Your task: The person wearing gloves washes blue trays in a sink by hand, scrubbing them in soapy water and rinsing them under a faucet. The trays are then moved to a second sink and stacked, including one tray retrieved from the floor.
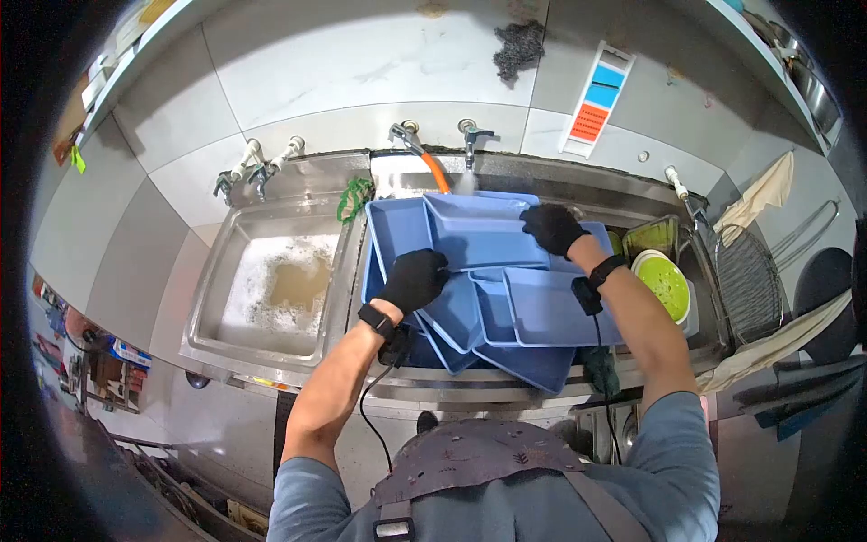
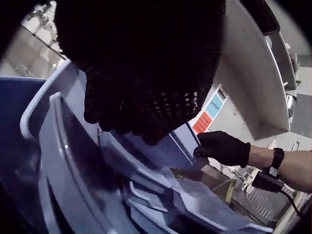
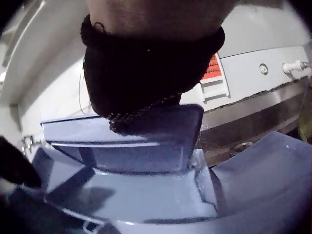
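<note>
Steel sink basin (image 1: 713, 312) at frame centre holds stacked blue trays (image 1: 533, 312). Left hand (image 1: 414, 278) and right hand (image 1: 551, 228) both grip the top tray (image 1: 479, 237); wet gloves could slip, toppling the leaning stack.

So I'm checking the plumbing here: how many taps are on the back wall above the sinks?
5: two side by side above the soapy left sink, two above the blue trays, one with an orange hose and one beside it, and one at the far right. Others may be hidden.

Commercial kitchen: steel sinks (image 1: 271, 237), wall taps (image 1: 257, 167)
</note>
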`<action>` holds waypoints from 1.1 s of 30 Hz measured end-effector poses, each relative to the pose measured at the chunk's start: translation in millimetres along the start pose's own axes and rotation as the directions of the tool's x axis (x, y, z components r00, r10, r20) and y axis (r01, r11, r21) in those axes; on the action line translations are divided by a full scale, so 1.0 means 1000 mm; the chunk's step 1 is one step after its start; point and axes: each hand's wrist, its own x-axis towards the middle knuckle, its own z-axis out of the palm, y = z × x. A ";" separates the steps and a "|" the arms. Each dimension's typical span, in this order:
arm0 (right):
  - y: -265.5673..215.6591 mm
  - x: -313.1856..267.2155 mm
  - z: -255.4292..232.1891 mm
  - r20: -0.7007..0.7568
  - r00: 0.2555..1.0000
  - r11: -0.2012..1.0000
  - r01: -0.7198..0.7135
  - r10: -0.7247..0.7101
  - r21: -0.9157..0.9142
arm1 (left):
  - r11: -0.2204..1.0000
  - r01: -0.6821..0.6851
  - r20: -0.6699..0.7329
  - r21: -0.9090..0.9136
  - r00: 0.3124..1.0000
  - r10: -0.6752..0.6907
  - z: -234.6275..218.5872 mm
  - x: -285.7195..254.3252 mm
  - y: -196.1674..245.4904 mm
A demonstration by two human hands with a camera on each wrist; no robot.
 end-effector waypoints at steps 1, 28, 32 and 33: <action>-0.004 0.003 -0.013 0.000 1.000 1.000 0.001 -0.001 -0.001 | 1.000 0.000 -0.001 0.000 1.000 0.000 -0.001 0.004 0.003; 0.033 -0.027 0.050 0.333 0.776 0.390 -0.577 0.535 0.717 | 0.993 -0.111 -0.229 -0.051 0.969 0.096 0.081 0.086 -0.051; 0.026 -0.022 0.052 0.252 0.778 0.445 -0.556 0.575 0.702 | 0.977 -0.180 -0.191 -0.117 0.969 0.156 0.070 0.082 -0.045; 0.032 -0.022 0.063 0.248 0.779 0.445 -0.553 0.576 0.705 | 0.917 -0.046 -0.120 -0.397 0.993 -0.003 0.083 0.082 -0.059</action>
